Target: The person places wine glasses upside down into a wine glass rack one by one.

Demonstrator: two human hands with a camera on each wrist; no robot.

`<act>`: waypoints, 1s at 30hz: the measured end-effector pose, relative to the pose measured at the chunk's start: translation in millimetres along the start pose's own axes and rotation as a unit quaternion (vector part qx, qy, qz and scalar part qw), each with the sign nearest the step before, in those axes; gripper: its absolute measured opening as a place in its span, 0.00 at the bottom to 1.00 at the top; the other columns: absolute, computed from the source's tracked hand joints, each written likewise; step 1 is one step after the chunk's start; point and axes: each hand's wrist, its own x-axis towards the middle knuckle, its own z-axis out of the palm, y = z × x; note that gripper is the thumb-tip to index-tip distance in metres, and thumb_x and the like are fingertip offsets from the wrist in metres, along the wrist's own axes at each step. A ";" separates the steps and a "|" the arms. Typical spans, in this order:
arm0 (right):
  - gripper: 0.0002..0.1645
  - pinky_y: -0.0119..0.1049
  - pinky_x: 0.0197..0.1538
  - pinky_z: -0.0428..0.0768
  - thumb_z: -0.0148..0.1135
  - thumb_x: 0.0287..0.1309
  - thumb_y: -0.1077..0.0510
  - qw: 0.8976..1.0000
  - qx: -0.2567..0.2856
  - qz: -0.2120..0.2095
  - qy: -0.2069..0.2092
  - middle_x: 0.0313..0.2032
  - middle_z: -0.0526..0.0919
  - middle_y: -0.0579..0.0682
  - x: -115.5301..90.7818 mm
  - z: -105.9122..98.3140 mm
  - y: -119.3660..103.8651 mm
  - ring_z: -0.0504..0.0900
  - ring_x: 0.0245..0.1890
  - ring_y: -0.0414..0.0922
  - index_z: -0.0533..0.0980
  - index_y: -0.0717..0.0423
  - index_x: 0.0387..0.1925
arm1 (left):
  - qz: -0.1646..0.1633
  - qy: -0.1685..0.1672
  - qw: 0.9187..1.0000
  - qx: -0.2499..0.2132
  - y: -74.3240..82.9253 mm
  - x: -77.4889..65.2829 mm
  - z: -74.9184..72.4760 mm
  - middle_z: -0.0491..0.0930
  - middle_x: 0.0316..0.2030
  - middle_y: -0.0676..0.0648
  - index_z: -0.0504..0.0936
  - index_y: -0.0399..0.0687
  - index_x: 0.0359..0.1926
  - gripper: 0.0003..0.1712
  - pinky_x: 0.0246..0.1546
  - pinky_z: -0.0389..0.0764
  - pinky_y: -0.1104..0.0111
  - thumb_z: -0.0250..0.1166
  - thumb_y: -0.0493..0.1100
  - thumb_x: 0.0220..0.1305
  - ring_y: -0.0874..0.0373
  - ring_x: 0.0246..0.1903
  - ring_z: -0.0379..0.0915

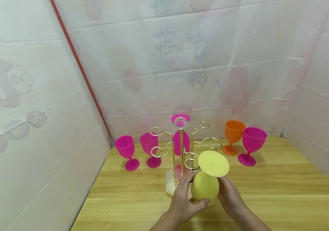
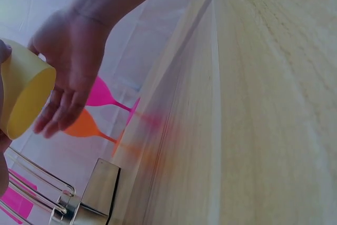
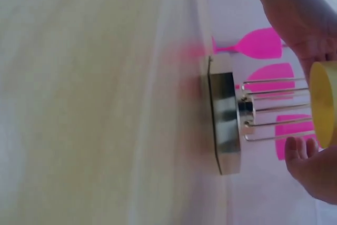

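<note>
A yellow goblet [image 1: 205,186] is upside down in front of the rack, its round foot on top. My left hand [image 1: 183,200] grips its bowl from the left, thumb across the near side. My right hand [image 1: 230,195] is at the bowl's right side, partly hidden behind it. In the left wrist view, the right hand [image 2: 71,67] has extended fingers beside the bowl; whether they touch it I cannot tell. Just beyond stands a gold rack [image 1: 182,150] with curled hooks and a crystal knob. At its back, a pink goblet [image 1: 178,144] hangs upside down.
To the left of the rack stand two upright pink goblets [image 1: 125,147]. An orange goblet [image 1: 234,131] and another pink goblet [image 1: 253,140] are upright at the right. White printed sheets [image 1: 158,57] enclose the wooden table [image 1: 124,202] at back and sides.
</note>
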 end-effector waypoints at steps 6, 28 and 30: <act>0.32 0.28 0.63 0.70 0.19 0.79 0.51 0.992 -0.004 -0.101 -0.082 0.64 0.73 0.40 -1.7 -6.4 -10.6 0.70 0.64 0.34 0.59 0.58 0.72 | -0.014 -0.006 1.000 -0.014 -0.4 -0.9 0.1 0.73 0.61 0.45 0.64 0.41 0.69 0.45 0.54 0.80 0.70 0.73 0.48 0.53 0.56 0.54 0.75; 0.34 0.37 0.57 0.81 0.49 0.65 0.72 0.975 -0.078 -0.139 -0.156 0.63 0.74 0.48 -2.9 -14.7 -14.3 0.78 0.57 0.44 0.52 0.73 0.70 | -0.056 -0.055 0.994 -0.077 -0.5 -1.5 -3.3 0.73 0.62 0.43 0.58 0.37 0.72 0.43 0.54 0.81 0.64 0.63 0.48 0.61 0.55 0.56 0.76; 0.34 0.38 0.55 0.82 0.50 0.65 0.72 0.975 -0.086 -0.143 -0.146 0.62 0.75 0.48 -3.5 -14.8 -14.2 0.79 0.56 0.44 0.54 0.72 0.70 | -0.059 -0.059 0.993 -0.080 -0.5 -1.7 -3.0 0.72 0.63 0.44 0.57 0.39 0.73 0.43 0.55 0.80 0.63 0.63 0.48 0.61 0.55 0.57 0.75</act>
